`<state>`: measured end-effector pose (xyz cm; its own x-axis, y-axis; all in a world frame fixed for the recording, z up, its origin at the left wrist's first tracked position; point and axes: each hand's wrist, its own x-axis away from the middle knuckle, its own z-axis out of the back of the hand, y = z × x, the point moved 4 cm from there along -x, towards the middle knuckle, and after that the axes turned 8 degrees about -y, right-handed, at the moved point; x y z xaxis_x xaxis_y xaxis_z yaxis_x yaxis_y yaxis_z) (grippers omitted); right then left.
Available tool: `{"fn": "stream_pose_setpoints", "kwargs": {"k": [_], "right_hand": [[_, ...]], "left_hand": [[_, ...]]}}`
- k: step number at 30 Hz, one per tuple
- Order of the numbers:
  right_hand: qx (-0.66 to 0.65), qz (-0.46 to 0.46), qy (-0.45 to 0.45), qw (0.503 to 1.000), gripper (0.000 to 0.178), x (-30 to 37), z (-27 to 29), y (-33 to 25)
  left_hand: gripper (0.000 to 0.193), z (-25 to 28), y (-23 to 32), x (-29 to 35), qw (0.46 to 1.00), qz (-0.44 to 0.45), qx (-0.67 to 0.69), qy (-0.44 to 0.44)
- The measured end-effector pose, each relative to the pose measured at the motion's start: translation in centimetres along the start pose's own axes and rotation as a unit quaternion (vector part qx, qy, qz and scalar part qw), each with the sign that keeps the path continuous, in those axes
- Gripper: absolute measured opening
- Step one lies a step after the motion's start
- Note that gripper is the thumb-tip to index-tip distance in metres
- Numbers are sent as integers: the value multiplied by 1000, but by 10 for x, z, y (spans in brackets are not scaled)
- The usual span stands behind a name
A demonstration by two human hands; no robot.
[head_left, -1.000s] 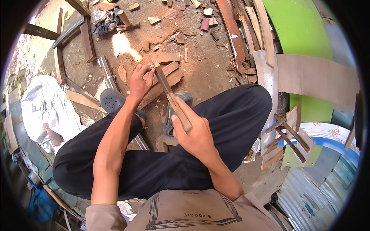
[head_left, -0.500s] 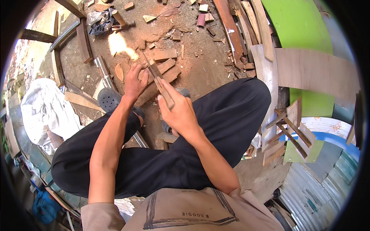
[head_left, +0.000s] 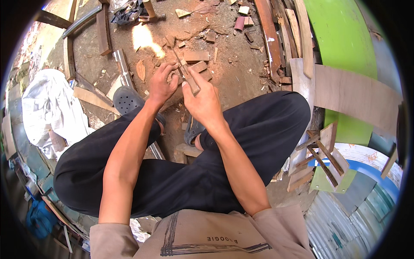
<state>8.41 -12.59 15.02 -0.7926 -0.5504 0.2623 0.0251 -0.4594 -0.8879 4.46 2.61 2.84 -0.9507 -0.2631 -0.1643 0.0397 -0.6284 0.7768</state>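
My right hand is closed round the wooden handle of a hand tool with a long, narrow, pointed dark blade. The blade reaches away from me and slightly left, over small wood pieces. Just left of it, my left hand is closed, its fingers curled beside the tool and the wood. What those fingers grip is hidden. Cut wooden blocks lie on the ground beyond and beside my hands, between my two dark clogs.
A hammer rests by a black plastic bag at the far left. Long planks and a green panel lie right. A white sack sits left. Wood scraps and a metal bar are scattered around.
The whole view has shifted, so the ground lies higher in the picture. Both hands stay close together by the wood, and the tool remains in my right hand.
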Motion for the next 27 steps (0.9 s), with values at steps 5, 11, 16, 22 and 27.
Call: {"fn": "stream_pose_setpoints", "kwargs": {"k": [5,11,16,22,27], "right_hand": [[14,-46,-45,998,49,128,57,-62],[15,-21,-37,999,49,107,46,-60],[23,3,9,1000,47,-9,3,3],[6,-66,-54,996,48,154,69,-75],[18,-30,-24,999,45,107,47,-60]], "left_hand": [[25,3,-1,4,999,-16,-28,8],[27,3,-4,9,999,-6,-29,37],[27,1,-1,2,999,-8,-37,9],[27,6,-2,6,997,-23,-65,23],[26,3,-1,7,998,-11,-43,41]]}}
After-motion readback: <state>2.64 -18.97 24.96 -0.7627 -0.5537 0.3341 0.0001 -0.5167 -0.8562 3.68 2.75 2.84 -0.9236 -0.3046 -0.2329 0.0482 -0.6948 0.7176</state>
